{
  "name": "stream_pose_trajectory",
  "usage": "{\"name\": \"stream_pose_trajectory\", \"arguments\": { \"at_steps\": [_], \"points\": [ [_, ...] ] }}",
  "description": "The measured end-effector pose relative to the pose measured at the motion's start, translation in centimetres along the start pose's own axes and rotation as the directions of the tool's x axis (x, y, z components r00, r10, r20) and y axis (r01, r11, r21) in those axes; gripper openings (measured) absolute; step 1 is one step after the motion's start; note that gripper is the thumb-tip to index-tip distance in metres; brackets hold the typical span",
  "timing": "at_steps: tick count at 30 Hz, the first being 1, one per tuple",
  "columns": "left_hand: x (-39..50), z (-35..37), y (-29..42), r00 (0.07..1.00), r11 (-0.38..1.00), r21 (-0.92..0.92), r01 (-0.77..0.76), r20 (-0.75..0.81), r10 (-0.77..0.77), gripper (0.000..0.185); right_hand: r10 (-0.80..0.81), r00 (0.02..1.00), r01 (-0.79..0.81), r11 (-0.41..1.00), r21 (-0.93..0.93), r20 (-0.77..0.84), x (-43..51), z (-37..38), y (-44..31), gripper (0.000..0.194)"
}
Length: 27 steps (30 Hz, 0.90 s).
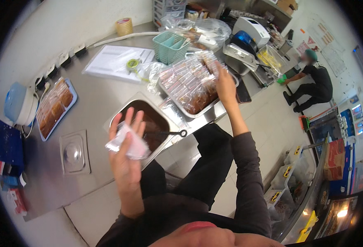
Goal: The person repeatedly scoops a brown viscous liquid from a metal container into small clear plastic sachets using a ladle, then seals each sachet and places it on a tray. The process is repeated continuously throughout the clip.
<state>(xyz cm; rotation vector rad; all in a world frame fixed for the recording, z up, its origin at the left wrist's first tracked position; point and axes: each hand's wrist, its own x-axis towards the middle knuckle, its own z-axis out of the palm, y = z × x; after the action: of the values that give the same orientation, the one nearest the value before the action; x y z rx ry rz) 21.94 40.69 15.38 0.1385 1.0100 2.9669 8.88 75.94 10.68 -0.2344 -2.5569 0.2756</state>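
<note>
My left hand (127,148) holds a small wrapped packet (131,142) against its palm with the thumb, fingers spread. Beneath it stands a deep steel pan (161,111) with brown contents, a black-handled utensil (169,133) lying across its rim. My right hand (224,81) reaches over the far right part of a metal tray (196,115) full of plastic-wrapped brown pieces (184,78); its fingertips are at a wrapped piece (211,65), and the grip is partly hidden. A steel lid (75,152) lies on the steel table at the left, near a blue tray (73,95) of wrapped brown pieces.
Behind the pans are a mint-green basket (170,49), papers (113,63), a tape roll (132,64) and plastic bags (212,29). A dark phone (243,89) lies at the table edge. A co-worker (315,80) sits farther right. Clear bins (287,176) stand at lower right.
</note>
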Motion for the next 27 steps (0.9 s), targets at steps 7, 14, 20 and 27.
{"name": "stream_pose_trajectory", "arguments": {
  "at_steps": [7, 14, 20, 27],
  "points": [
    [-1.5, 3.4, -2.9, 0.998, 0.999, 0.046, -0.002, 0.057, 0.000, 0.043, -0.250, 0.916, -0.125, 0.563, 0.817, 0.312, -13.1, -13.9, -13.6, 0.031],
    [-3.3, 4.3, -4.3, 0.949, 0.989, 0.112, 0.093, 0.291, -0.122, 0.055, -0.063, 0.868, -0.454, 0.297, 0.840, 0.492, -16.0, -16.1, -15.3, 0.019],
    [-4.8, 4.6, -7.0, 0.885, 0.978, 0.178, 0.114, 0.429, -0.181, 0.051, 0.109, 0.885, -0.465, 0.136, 0.875, 0.453, -19.4, -15.8, -13.3, 0.016],
    [-6.4, 5.4, -9.6, 0.906, 0.928, 0.271, 0.257, 0.267, -0.329, 0.043, 0.548, 0.832, 0.008, -0.166, 0.986, 0.086, -23.4, -17.2, -11.2, 0.012]
  ]
}}
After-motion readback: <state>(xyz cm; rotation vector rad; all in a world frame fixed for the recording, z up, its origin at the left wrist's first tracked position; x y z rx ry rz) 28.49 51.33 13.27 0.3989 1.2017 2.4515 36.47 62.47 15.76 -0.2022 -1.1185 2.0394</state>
